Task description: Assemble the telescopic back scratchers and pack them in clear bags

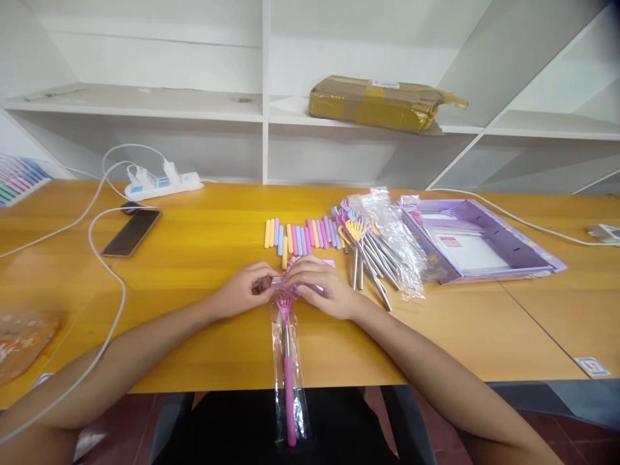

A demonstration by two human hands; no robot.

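A pink back scratcher (pixel 289 394) lies in a long clear plastic bag (pixel 278 361), its claw end toward my hands and its handle hanging past the table's front edge. My left hand (pixel 249 290) pinches the bag's top end from the left. From the right, my right hand (pixel 322 287) is closed over the same end, with its fingertips partly hidden. Pink printed paper (pixel 329 263) shows just behind the right fingers. Beyond my hands lie several coloured handle sleeves (pixel 310 236) in yellow, purple, blue and pink.
Metal back scratchers (pixel 372 258) with coloured claws are heaped at right beside clear bags (pixel 404 258). A purple open box (pixel 537 261) stands farther right. At left are a phone (pixel 132 234), a power strip (pixel 165 185) and a white cable (pixel 121 290). Shelves hold a taped parcel (pixel 378 103).
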